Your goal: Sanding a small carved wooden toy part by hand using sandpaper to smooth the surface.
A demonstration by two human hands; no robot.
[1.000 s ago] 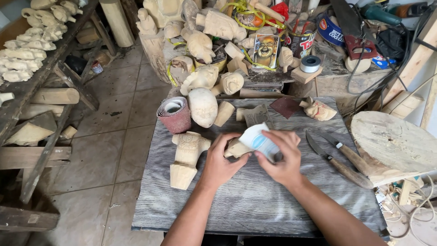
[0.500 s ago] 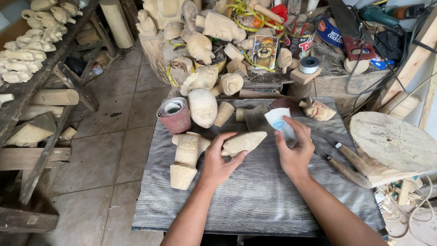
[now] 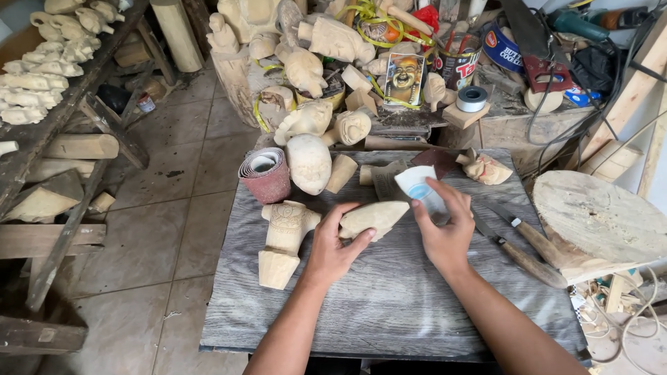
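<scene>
Centrally, on a grey plank table [image 3: 389, 305] over a tiled floor [image 3: 174, 229], a pale wooden carving [image 3: 375, 217] is gripped by the left hand [image 3: 333, 246]; at three o'clock, folded sandpaper [image 3: 420, 189] is pinched by the right hand [image 3: 445, 232].

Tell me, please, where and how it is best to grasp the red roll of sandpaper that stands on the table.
Probably the red roll of sandpaper is best gripped around its outer wall, coming from above. It stands upright on the grey table with the open end up. Its left side faces the table edge and is free; an egg-shaped wooden carving stands close on its right.
</scene>
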